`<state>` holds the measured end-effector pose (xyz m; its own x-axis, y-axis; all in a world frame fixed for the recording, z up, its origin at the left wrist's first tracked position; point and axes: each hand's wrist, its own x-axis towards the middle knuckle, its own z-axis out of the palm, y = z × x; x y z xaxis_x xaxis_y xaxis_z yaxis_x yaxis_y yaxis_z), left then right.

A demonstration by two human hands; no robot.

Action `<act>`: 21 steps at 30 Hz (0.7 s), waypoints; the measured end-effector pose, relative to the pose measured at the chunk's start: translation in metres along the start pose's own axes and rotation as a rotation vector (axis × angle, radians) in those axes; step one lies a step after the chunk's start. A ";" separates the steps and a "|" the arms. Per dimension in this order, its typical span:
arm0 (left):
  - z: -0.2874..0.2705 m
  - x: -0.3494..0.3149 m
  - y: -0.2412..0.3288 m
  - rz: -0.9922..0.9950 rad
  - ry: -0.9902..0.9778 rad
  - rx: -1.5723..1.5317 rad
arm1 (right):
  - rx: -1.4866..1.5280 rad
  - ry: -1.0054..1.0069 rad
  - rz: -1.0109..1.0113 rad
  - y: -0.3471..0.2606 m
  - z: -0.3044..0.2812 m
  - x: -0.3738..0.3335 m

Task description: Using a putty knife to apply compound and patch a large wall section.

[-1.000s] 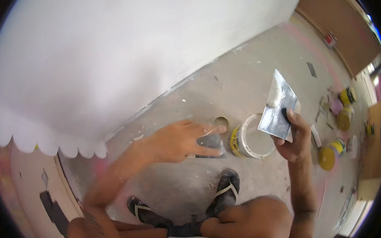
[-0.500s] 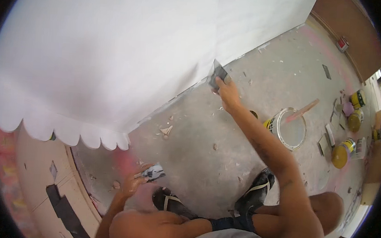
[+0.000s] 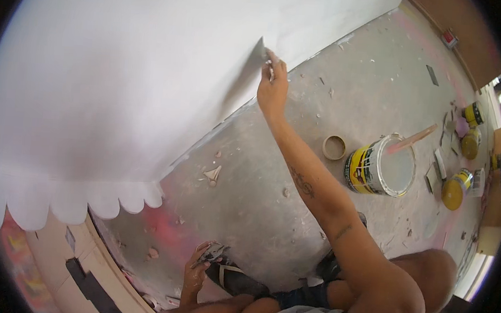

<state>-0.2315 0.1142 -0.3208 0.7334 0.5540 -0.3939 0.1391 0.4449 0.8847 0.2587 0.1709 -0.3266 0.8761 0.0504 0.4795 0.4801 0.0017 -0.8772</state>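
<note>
My right hand [image 3: 273,92] is closed on a thin flat putty scraper [image 3: 262,47], seen nearly edge-on. Its blade is at the white panel [image 3: 123,80], a little above the panel's lower edge, and casts a grey shadow there. Low on the left, my left hand [image 3: 194,268] grips a second scraper [image 3: 215,253] smeared with pale and dark putty. It is above my left shoe [image 3: 237,279], well away from the panel. Fine white smudges show on the fingers of both hands.
A paint bucket [image 3: 361,170] with a wooden stick [image 3: 413,139] stands right of my right forearm, beside a tape roll [image 3: 325,147]. Yellow-labelled cans [image 3: 453,195] and scraps lie farther right. Dried chips [image 3: 211,174] litter the floor. The panel has a scalloped left edge.
My right hand has risen up and left along the panel, and its scraper has turned edge-on. My left hand has shifted lower and slightly right, tilting its scraper. The view has shifted somewhat.
</note>
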 end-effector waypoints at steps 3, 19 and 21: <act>-0.011 0.005 -0.010 -0.024 0.008 -0.018 | 0.091 -0.108 0.074 0.000 -0.005 0.000; -0.033 0.006 -0.010 -0.119 0.201 -0.072 | 0.020 -0.022 -0.067 -0.037 0.039 -0.048; -0.054 0.002 -0.024 -0.109 0.216 -0.125 | 0.016 -0.034 -0.092 -0.047 0.046 -0.062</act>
<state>-0.2693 0.1421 -0.3563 0.5575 0.6297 -0.5411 0.1161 0.5862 0.8018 0.1798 0.2137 -0.3156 0.8261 0.0832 0.5573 0.5574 0.0242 -0.8299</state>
